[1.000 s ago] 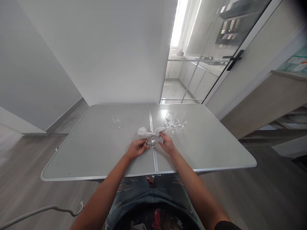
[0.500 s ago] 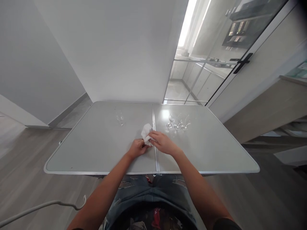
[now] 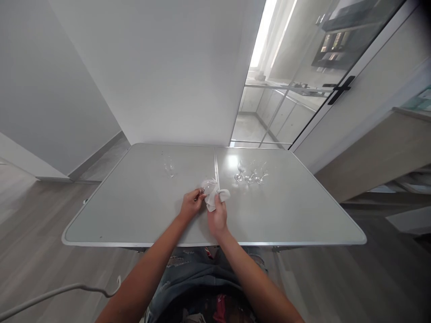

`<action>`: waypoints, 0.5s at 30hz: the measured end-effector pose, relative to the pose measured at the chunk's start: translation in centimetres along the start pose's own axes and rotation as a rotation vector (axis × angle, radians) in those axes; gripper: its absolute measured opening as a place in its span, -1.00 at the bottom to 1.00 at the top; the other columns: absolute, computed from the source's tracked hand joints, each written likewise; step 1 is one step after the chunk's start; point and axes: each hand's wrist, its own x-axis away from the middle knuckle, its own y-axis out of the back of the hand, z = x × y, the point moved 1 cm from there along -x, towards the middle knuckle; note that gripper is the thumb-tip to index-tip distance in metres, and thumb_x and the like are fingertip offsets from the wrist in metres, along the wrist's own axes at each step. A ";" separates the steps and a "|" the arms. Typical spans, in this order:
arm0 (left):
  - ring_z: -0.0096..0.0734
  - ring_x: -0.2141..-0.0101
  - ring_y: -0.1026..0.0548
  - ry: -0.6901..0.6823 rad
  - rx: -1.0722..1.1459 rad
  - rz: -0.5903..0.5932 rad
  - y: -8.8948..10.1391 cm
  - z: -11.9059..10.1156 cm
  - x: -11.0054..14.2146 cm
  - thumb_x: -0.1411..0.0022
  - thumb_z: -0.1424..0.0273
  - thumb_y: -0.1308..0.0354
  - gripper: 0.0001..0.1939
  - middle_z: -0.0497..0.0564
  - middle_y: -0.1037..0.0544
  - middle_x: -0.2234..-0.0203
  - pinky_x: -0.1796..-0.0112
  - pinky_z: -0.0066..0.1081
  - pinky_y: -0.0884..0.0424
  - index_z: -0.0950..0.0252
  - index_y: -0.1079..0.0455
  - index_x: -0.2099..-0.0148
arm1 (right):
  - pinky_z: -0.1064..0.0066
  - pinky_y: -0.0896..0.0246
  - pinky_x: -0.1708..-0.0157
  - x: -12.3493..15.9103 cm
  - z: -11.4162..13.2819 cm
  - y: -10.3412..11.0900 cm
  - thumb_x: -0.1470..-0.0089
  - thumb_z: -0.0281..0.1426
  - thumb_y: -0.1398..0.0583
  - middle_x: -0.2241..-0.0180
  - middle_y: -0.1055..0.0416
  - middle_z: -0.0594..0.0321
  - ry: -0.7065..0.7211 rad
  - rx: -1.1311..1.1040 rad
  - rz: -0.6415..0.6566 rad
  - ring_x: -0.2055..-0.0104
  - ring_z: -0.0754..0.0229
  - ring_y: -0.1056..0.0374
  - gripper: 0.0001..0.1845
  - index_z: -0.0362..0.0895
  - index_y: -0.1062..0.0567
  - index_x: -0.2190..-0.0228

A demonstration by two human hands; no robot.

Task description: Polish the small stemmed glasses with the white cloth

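Note:
My left hand (image 3: 191,202) is closed on the stem end of a clear wine glass (image 3: 208,185), whose bowl tilts away and to the right above the table. In my right hand (image 3: 218,215) is a crumpled white cloth (image 3: 222,195), pinched between thumb and fingers and held against or close beside the glass. To the left, another clear glass (image 3: 169,168) stands by itself. Right of the table's seam is a group of three stemmed glasses, the nearest being a wine glass (image 3: 239,171). Their transparent bowls are hard to make out.
The light grey table (image 3: 134,206) has a metal rim and a metal seam (image 3: 216,161) across its middle. A white wall (image 3: 175,72) rises behind it. A glass door (image 3: 269,107) with a black handle (image 3: 340,89) is at the right. A pale cable (image 3: 77,285) hangs at lower left.
My right hand has swung down and inward with the cloth, uncovering the glass bowl that the cloth had wrapped. My left hand stays nearly in place, still holding the glass.

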 end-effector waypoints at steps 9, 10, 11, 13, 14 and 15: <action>-0.47 0.52 -0.36 -0.030 -0.033 -0.002 0.0 0.4 0.1 -0.26 0.31 -0.10 -0.78 -0.05 -0.49 0.56 0.43 -0.46 -0.33 0.32 -0.45 0.36 | -0.03 0.16 -0.40 1.0 1.2 0.6 -0.28 -0.44 -0.01 -0.47 0.32 0.01 0.628 1.109 0.372 -0.50 -0.05 0.31 -0.60 -0.18 -0.35 -0.12; -0.47 0.54 -0.33 -0.063 -0.051 0.005 0.1 0.4 0.1 -0.24 0.33 -0.11 -0.78 -0.04 -0.47 0.59 0.46 -0.45 -0.30 0.32 -0.40 0.42 | -0.05 0.20 -0.41 0.7 1.7 0.6 -0.26 -0.47 0.00 -0.47 0.26 0.00 0.676 1.231 0.458 -0.50 -0.05 0.30 -0.59 -0.20 -0.36 -0.11; -0.48 0.56 -0.31 -0.095 -0.069 0.010 0.1 0.5 0.1 -0.21 0.35 -0.13 -0.78 -0.04 -0.45 0.62 0.48 -0.44 -0.28 0.32 -0.36 0.47 | -0.07 0.24 -0.41 0.3 2.3 0.6 -0.25 -0.50 0.00 -0.45 0.14 -0.02 0.708 1.342 0.544 -0.48 -0.05 0.22 -0.59 -0.19 -0.36 -0.10; -0.48 0.59 -0.29 -0.136 -0.094 0.008 0.2 0.8 0.1 -0.17 0.37 -0.14 -0.77 -0.02 -0.44 0.65 0.51 -0.43 -0.26 0.30 -0.30 0.52 | -0.13 0.37 -0.42 -0.3 3.5 0.3 -0.22 -0.51 -0.02 -0.34 -0.17 -0.04 0.732 1.524 0.683 -0.37 -0.07 -0.07 -0.61 -0.16 -0.39 -0.06; -0.47 0.60 -0.29 -0.141 -0.102 0.001 0.3 0.9 0.1 -0.15 0.38 -0.15 -0.78 -0.02 -0.44 0.65 0.52 -0.42 -0.25 0.29 -0.30 0.52 | -0.17 0.44 -0.42 -0.5 4.2 0.0 -0.21 -0.50 -0.05 -0.25 -0.30 -0.03 0.732 1.589 0.724 -0.27 -0.07 -0.21 -0.62 -0.13 -0.40 -0.04; -0.47 0.60 -0.31 -0.136 -0.107 -0.011 0.3 1.0 0.2 -0.14 0.38 -0.16 -0.80 -0.01 -0.45 0.64 0.52 -0.43 -0.25 0.29 -0.31 0.51 | -0.20 0.51 -0.42 -0.6 4.9 -0.4 -0.21 -0.49 -0.06 -0.16 -0.39 -0.02 0.729 1.637 0.746 -0.18 -0.06 -0.29 -0.64 -0.11 -0.41 -0.02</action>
